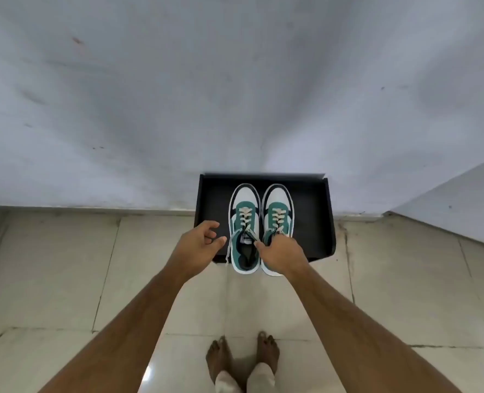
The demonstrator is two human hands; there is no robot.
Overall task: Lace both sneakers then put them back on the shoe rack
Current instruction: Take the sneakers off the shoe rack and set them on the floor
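Observation:
Two green, white and black sneakers stand side by side, toes toward the wall, on a black shoe rack (pixel 314 222). Both carry cream laces. My right hand (pixel 282 255) covers the heel of the right sneaker (pixel 277 205) and pinches a lace end of the left sneaker (pixel 243 205) near its tongue. My left hand (pixel 199 242) hovers just left of the left sneaker with its fingers curled and apart, holding nothing. A loose lace end hangs down the left sneaker's outer side.
The rack sits on the floor against a pale grey wall (pixel 235 95). Beige floor tiles (pixel 50 265) spread to both sides. My bare feet (pixel 242 355) stand on the tiles in front of the rack. A second wall angles in at the right (pixel 462 208).

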